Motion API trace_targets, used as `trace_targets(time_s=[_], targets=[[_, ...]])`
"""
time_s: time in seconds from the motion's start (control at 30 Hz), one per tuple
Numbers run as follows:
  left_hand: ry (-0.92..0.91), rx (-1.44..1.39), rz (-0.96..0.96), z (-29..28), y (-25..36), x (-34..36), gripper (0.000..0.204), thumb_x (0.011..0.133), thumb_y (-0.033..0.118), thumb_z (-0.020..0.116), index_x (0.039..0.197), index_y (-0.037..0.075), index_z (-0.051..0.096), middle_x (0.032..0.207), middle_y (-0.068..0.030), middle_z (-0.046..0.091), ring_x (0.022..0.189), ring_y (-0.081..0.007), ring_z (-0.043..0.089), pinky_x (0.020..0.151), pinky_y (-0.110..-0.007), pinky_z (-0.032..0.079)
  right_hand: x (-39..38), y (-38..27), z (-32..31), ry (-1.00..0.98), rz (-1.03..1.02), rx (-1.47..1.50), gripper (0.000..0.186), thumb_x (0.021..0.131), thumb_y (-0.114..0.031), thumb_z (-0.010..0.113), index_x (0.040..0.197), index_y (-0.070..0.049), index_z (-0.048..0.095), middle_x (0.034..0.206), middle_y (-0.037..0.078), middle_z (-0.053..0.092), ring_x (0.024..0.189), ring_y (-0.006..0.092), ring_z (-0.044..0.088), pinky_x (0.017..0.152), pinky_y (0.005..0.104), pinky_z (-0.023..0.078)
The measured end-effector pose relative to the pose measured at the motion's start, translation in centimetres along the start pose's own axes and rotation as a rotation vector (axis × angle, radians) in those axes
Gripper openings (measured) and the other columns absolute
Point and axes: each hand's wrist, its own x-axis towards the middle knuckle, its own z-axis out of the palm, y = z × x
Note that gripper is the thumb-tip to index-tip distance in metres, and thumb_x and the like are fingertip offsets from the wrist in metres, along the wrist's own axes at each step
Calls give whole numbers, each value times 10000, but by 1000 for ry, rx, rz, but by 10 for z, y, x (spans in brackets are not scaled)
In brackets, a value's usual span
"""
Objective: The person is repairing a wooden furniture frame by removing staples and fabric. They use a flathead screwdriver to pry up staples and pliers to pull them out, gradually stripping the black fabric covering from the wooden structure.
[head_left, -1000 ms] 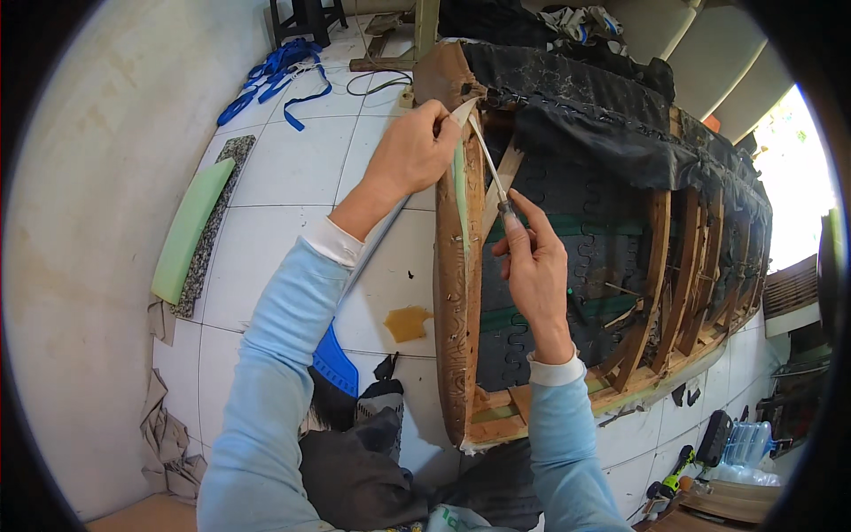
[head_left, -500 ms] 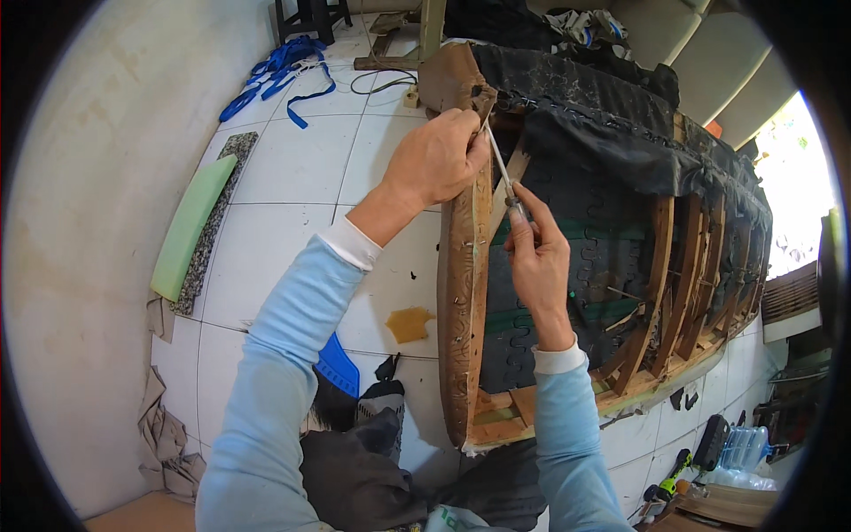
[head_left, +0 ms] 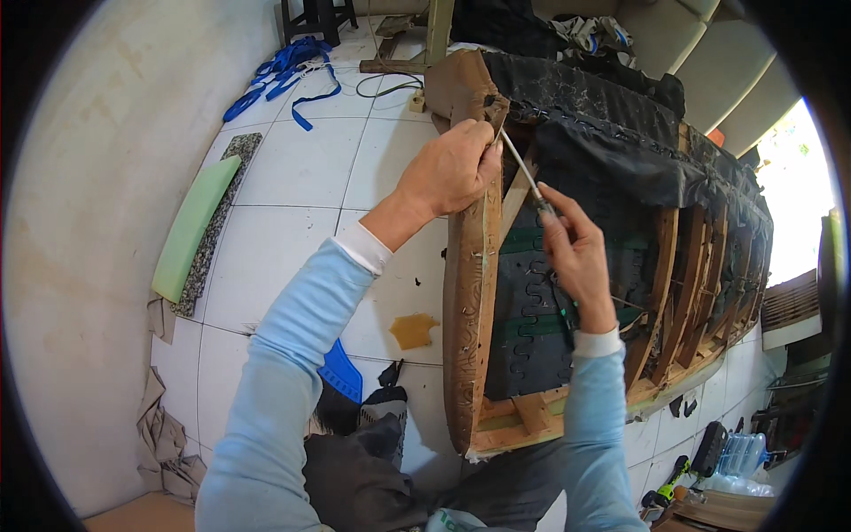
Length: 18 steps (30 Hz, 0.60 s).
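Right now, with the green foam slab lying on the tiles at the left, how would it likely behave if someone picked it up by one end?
The green foam slab would probably feel light for its size, as it looks like plain upholstery foam. It is long and thin, so it would likely sag or bend from one end. It lies flat on a speckled grey pad, so rolling seems unlikely.

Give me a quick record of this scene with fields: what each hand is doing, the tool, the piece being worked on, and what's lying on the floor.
Left hand: left hand grips the brown upholstered edge near the top corner
Right hand: right hand holds a thin metal tool, tip aimed at that corner
Workpiece: overturned sofa frame, wooden slats, zigzag springs and black cloth exposed
Floor: white tiled floor with blue straps, green foam slab
Lower right: water bottles
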Motion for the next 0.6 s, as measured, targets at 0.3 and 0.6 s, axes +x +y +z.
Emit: trace_targets(time_s=[0.3,0.6], targets=[[9,-43,6,0,-2,-2,239,1096,193,566,957,6,519,879,-234,571,839,-474,591,755,-539,480,15,12,15,-61,110,265,338,1137,-198,641,1457,-126,720,731,-39,578,592,18,467,514,224,352],[31,-44,-2,-1,-7,-3,247,1097,200,562,948,5,532,872,-243,580,828,-473,587,746,-534,471,15,45,54,181,-268,-15,340,1093,-81,670,1429,-85,722,932,104,781,791,87,699,719,274,556]])
